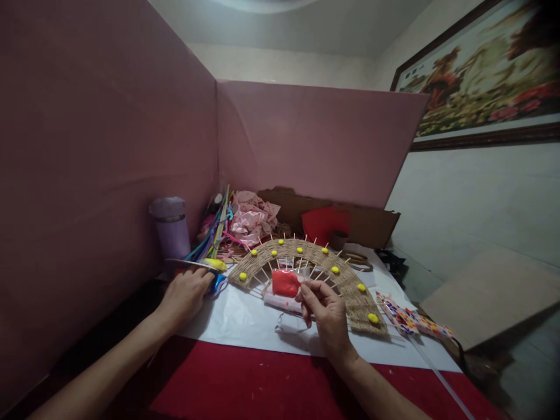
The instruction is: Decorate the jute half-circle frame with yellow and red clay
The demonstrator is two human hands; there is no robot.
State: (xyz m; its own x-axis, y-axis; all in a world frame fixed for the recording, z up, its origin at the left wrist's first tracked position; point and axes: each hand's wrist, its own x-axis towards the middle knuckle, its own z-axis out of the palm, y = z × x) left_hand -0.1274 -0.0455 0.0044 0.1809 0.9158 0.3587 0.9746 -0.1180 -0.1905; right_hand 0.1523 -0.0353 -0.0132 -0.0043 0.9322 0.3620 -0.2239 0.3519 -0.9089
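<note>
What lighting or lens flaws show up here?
Head view: ceiling light overexposed at the top edge; head view: framed picture stretched and soft; head view: faint glints on the red packet, soft shadow on the white sheet near the right hand.

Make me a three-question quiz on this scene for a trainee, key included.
1. What colour shows in the packet held by the right hand?
A) green
B) red
C) black

2. True or false: in the picture, the purple cup is left of the woven arch.

3. How many yellow dots can be seen on the woven arch?

Key
1: B, red.
2: True.
3: Nine.
</note>
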